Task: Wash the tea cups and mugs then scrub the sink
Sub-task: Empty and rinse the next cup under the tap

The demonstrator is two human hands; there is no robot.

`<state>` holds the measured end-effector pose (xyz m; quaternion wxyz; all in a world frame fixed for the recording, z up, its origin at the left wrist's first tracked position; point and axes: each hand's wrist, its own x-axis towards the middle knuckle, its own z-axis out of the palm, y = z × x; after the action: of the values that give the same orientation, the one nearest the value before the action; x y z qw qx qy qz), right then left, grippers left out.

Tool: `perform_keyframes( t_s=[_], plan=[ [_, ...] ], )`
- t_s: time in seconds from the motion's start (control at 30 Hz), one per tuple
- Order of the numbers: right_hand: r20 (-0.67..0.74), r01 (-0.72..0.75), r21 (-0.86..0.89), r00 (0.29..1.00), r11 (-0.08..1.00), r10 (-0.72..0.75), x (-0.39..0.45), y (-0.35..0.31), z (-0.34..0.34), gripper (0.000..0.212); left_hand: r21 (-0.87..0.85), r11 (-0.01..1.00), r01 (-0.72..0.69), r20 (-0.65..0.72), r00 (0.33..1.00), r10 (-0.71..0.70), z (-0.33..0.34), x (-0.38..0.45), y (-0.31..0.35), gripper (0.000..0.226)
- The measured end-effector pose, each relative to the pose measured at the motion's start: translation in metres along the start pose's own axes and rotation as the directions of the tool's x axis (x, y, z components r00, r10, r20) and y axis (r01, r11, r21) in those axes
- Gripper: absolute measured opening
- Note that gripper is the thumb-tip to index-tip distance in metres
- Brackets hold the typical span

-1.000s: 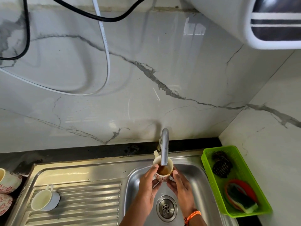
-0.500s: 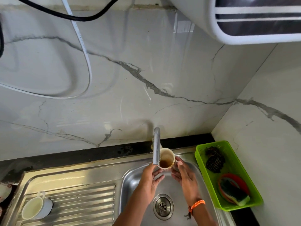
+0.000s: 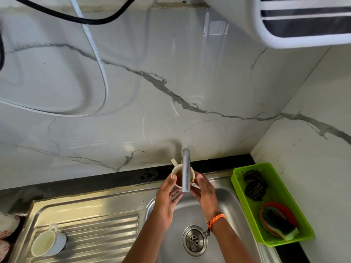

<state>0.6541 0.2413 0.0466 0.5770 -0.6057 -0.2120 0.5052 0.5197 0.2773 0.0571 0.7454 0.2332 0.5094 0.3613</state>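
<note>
Wall: pale marble-look panels (image 3: 171, 82) with grey veins rise behind the counter and meet in a corner on the right.
Appliance: a white unit (image 3: 284, 21) with dark stripes hangs at top right; a black cable (image 3: 98, 20) and a white cable (image 3: 102, 73) loop across the wall on the left.
Sink: a steel sink (image 3: 228, 204) with a ribbed draining board (image 3: 98, 232) to its left and a round drain (image 3: 194, 240) in the bowl.
Basket: a green plastic basket (image 3: 273, 169) stands on the counter just right of the bowl, with two dark scrubbers (image 3: 254, 186) at its far end and a sponge (image 3: 279, 226) on an orange-rimmed pad nearer.
Left hand: the left hand (image 3: 167, 194) grips the mug from its left side, thumb along the wall, fingers curled underneath.
Right hand: the right hand (image 3: 204, 190) holds the opposite side, thumb near the rim, an orange band (image 3: 216, 219) at the wrist.
Tap: a steel spout (image 3: 186, 171) crosses in front of the mug's mouth; whether water runs cannot be told.
Mug: a cream mug (image 3: 175, 172) with brown liquid inside sits between both palms, above the far end of the bowl, handle pointing away to the left.
White cup: a white cup (image 3: 48, 242) lies on the draining board, well apart from the hands.
Patterned cups: two red-patterned pieces (image 3: 7, 224) show at the left edge.
</note>
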Motion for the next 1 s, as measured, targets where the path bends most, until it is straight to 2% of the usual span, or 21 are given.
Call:
perform_keyframes(
  t_s=[0.17,0.37,0.5,0.53,0.7,0.8,1.0],
  plan=[
    [-0.010,-0.046,0.027,0.999,0.999,0.046,-0.012,0.008,0.007,0.028,-0.006,1.000,-0.021,-0.049,0.999,0.020,-0.014,-0.007,-0.005,0.052],
    [-0.014,-0.064,0.038,0.998,0.997,0.064,-0.032,0.021,0.000,0.032,-0.025,1.000,-0.010,-0.064,0.998,0.008,-0.023,-0.019,-0.020,0.043],
    [-0.010,-0.043,0.030,0.999,0.999,0.044,-0.041,0.031,-0.012,0.067,-0.028,0.999,0.025,-0.072,0.997,-0.027,-0.021,-0.025,-0.030,0.041],
    [-0.013,-0.038,0.029,0.999,0.999,0.039,-0.042,0.032,-0.016,0.067,-0.020,0.999,0.035,-0.069,0.997,-0.036,-0.021,-0.026,-0.033,0.043],
    [-0.067,-0.043,0.023,0.997,0.999,0.045,-0.045,0.035,-0.036,0.049,-0.025,0.997,0.077,-0.040,0.996,-0.078,-0.013,-0.032,-0.047,0.051],
    [-0.081,-0.013,0.016,0.997,1.000,0.014,-0.045,0.029,-0.045,0.046,-0.018,0.996,0.091,-0.031,0.995,-0.091,-0.005,-0.029,-0.048,0.064],
    [-0.110,0.013,0.026,0.994,1.000,-0.010,-0.030,0.013,-0.051,0.038,-0.026,0.994,0.103,0.025,0.994,-0.102,0.007,-0.013,-0.041,0.054]
  ],
)
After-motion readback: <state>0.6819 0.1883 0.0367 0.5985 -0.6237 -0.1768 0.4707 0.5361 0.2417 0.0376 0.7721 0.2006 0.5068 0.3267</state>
